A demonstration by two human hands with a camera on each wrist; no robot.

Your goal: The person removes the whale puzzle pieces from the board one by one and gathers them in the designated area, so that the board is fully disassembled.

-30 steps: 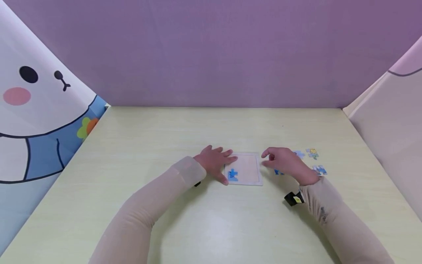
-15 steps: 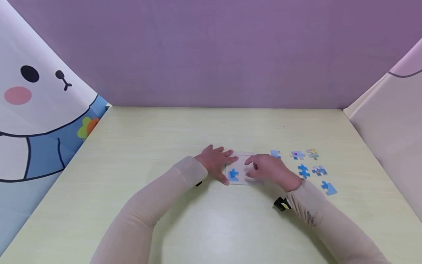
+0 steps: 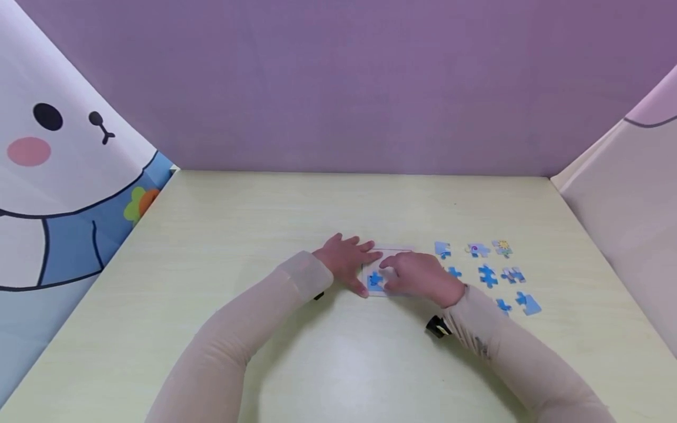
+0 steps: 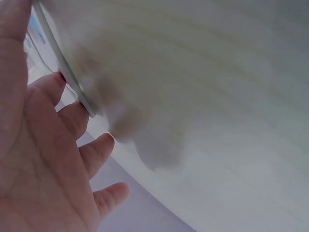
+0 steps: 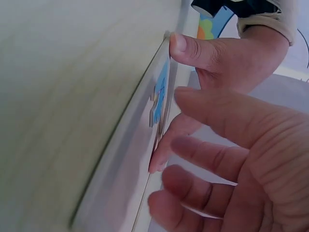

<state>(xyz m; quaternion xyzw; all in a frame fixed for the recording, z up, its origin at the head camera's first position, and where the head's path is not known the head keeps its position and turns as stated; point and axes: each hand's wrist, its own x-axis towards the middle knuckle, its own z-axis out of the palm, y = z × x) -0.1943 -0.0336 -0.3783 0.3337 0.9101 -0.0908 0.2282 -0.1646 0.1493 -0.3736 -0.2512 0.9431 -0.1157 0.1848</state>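
Note:
A shallow white puzzle frame lies on the table, with a blue puzzle piece in its near left corner. My left hand rests at the frame's left side, fingers spread; in the left wrist view its fingertips touch the edge. Over the frame's right part hovers my right hand. Its thumb and index finger are apart beside the blue piece, and the right wrist view shows the loosely bent fingers with nothing between them. The right hand hides much of the frame.
Several loose puzzle pieces lie right of the frame, among them a sunflower piece, a blue piece and a light-blue piece. The pale wooden table ends at a purple backdrop.
My right hand has moved left from beside the loose pieces to above the frame, near the blue piece. More loose pieces show on the right. The left hand stays in place.

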